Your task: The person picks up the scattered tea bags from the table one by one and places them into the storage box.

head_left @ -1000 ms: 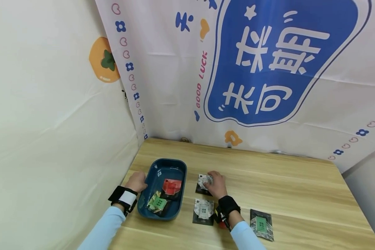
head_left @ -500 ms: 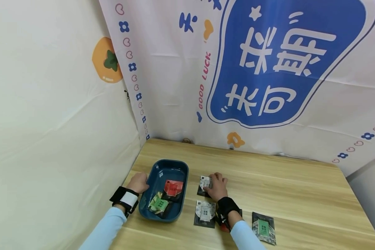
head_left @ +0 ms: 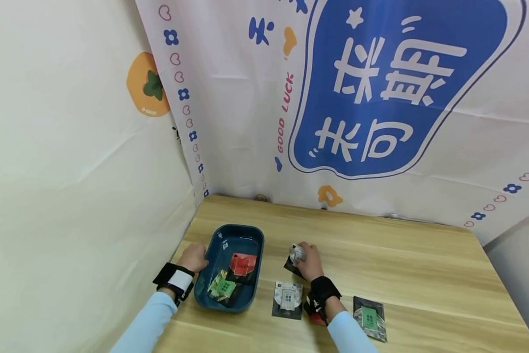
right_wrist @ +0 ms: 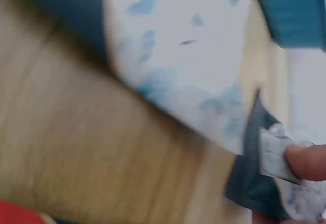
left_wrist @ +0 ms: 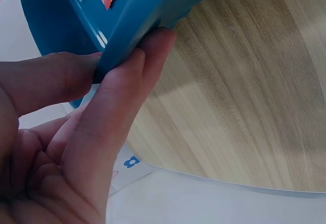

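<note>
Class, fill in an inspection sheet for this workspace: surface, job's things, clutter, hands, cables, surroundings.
Surface: wooden table, light grain.
Job's things: blue tray holding a red packet and a green packet; grey packet lifted at one edge.
Clutter: white-label packet and green-label packet lie flat on the table.
Hands: left hand grips the tray's rim; right hand pinches the grey packet.
Cables: nothing seen.
Surroundings: printed cloth backdrop, plain white cloth on the left.
</note>
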### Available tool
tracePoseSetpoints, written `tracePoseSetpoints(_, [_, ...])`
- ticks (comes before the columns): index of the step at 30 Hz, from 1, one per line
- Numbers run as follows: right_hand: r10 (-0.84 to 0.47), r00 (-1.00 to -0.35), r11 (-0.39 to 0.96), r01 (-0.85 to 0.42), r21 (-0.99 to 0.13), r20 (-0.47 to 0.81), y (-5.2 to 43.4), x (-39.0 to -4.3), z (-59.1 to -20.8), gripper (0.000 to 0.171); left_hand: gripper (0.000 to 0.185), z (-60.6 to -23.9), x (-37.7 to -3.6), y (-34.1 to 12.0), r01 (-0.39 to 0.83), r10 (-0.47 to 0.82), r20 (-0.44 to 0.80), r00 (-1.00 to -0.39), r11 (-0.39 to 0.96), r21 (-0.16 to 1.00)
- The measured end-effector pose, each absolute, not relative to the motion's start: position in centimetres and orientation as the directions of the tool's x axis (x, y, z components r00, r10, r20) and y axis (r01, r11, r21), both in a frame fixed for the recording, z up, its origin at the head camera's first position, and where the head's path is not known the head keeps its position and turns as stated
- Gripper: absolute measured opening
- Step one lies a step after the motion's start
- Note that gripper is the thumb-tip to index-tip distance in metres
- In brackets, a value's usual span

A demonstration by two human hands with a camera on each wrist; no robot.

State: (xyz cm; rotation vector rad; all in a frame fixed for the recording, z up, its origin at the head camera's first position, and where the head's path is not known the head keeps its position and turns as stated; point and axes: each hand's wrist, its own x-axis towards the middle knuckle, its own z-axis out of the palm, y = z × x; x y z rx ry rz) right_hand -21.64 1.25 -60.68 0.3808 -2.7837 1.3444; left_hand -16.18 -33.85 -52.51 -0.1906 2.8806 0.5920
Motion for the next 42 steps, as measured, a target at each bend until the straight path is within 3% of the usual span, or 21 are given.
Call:
tracePoseSetpoints(17, [-0.035, -0.999, 0.311, 0.022, -0.95, -0.034, 2.5, -20.9, -56.0, 0.028, 0.043, -52.1, -16.0, -34.3, -0.193, -0.098, -0.252, -0.963, 0.902, 0.387])
tracePoseSetpoints(42, [-0.102, -0.993, 0.222, 0.04, -0.974, -0.064, -1.3, -19.6, -54.1, 0.025, 0.039, -51.9, -16.3, -33.7, -0.171, -0.08, -0.243, -0.967, 0.909, 0.381])
